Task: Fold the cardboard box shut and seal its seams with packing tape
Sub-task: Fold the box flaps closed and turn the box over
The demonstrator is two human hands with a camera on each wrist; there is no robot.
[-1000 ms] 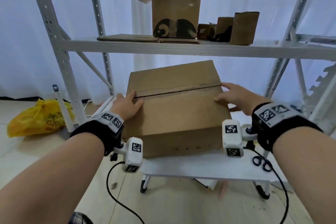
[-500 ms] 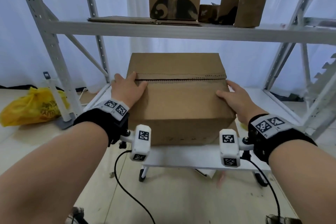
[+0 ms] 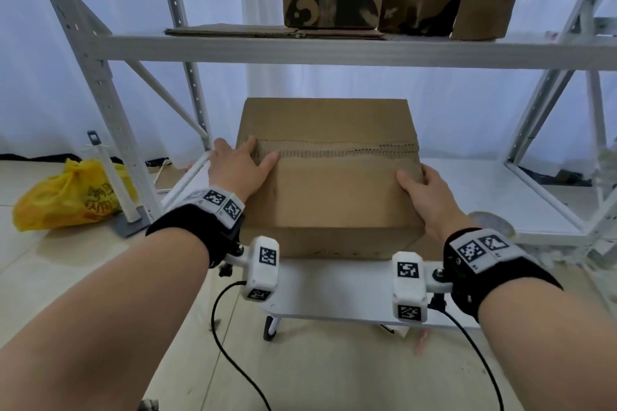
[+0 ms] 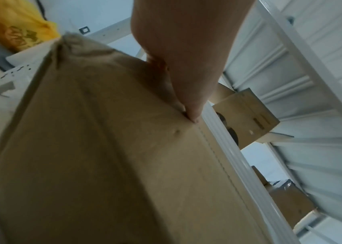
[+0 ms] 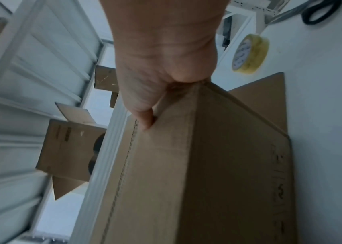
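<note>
1 cardboard box (image 3: pixel 327 197), flaps shut: L hand (image 3: pixel 238 170) flat on seam (image 3: pixel 334 152); R hand (image 3: pixel 425 197) slid back, grips edge (tape (image 5: pixel 250 53) next).

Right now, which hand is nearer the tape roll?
Right. The right hand grips the cardboard box on the side facing the tape roll; the left hand rests on the opposite end.

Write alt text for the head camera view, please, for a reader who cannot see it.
The left hand presses flat on a closed cardboard box by its centre seam while the right hand grips the right edge. The box sits on a white table under a metal shelf.
</note>
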